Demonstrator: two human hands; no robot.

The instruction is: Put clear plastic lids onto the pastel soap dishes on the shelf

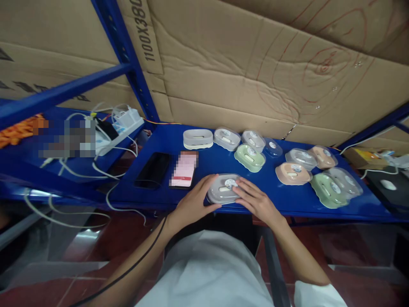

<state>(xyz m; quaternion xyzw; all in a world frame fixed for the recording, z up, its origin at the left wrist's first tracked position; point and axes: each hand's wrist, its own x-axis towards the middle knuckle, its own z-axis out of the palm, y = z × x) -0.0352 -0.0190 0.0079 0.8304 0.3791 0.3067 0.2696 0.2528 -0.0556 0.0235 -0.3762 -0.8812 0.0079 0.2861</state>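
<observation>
A grey oval box with a clear lid and a round sticker (222, 194) rests at the front edge of the blue shelf (211, 164). My left hand (196, 200) grips its left end, thumb at the front and fingers behind. On its right side, my right hand (255, 199) lies with the fingers over the lid next to the sticker. Behind it stand a white box (198, 140), a grey box (226, 140) and a green box (250, 158). An orange box (294, 174) and another green box (327, 192) sit to the right.
A dark phone (153, 169) and a phone with a lit screen (183, 170) lie to the left. White cables (118, 204) hang by a power strip (123, 132) at the far left. Cardboard (223, 64) stands behind the shelf. A computer mouse (388, 184) is at the far right.
</observation>
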